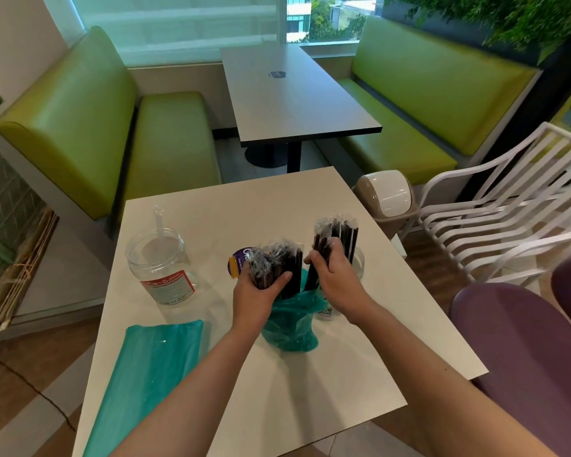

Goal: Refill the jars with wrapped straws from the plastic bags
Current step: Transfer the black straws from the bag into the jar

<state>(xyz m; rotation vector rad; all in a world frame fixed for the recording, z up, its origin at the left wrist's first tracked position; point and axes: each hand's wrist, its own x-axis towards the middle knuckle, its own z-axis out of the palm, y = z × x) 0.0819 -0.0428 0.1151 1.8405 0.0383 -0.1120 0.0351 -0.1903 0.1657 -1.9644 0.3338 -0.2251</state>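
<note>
On the white table, my left hand grips a bundle of black wrapped straws that stands in a teal plastic bag. My right hand grips a second bundle of black wrapped straws, lifted above a clear jar that is mostly hidden behind the hand. Another clear jar with a red label stands at the left, holding one clear straw. A purple lid lies behind the left bundle.
A second teal bag lies flat at the table's front left. Around the table are a swing-lid bin, a white slatted chair, a purple seat, green benches and another table beyond.
</note>
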